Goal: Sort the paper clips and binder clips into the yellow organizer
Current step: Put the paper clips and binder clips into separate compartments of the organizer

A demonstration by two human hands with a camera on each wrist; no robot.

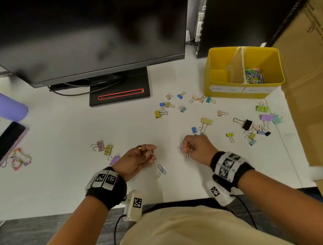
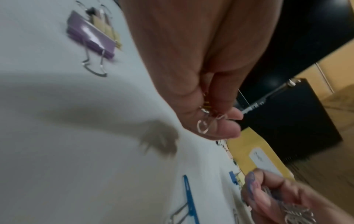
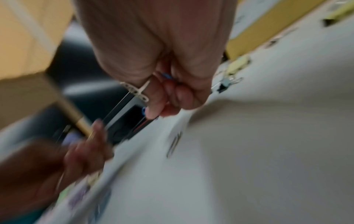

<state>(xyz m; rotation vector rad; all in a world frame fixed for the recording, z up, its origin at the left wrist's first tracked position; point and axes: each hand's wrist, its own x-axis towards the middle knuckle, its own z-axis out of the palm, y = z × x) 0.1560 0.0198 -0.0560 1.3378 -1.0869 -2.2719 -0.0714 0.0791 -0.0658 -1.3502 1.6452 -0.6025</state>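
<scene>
Two hands: we see both low over the white worktop (image 1: 69,191), near its front edge, each curled round a few gathered paper clips.
Left hand (image 1: 138,159): fingers folded on a small bunch of clips; a pinkish wire loop shows at the fingertips (image 2: 226,130) in the wrist view.
Right hand (image 1: 195,148): fisted on several clips, one silver clip hanging out below the knuckles; its wrist view is too blurred to count them.
Loose paper clips (image 1: 161,170): a blue one and a silver one lie on the worktop between the two hands, a little nearer the person, touching or overlapping; their long axes run from near-left to far-right.
Nearer hand: we judge the left slightly closer, with the pair just to its right and nearer the person.
Yellow organizer (image 1: 218,63): far right of the worktop, well apart from both hands, beside a cardboard box (image 1: 312,83); a divider splits it, the right compartment holding a heap of coloured paper clips (image 1: 254,75), the left one showing nothing inside.
Binder clips (image 1: 206,121): many coloured ones scattered on the worktop, mostly between the hands and the organizer; none sorted yet by our reading.
Next move, as we judge it: pick up the loose pair, then carry the handfuls far-right to the right compartment.
</scene>
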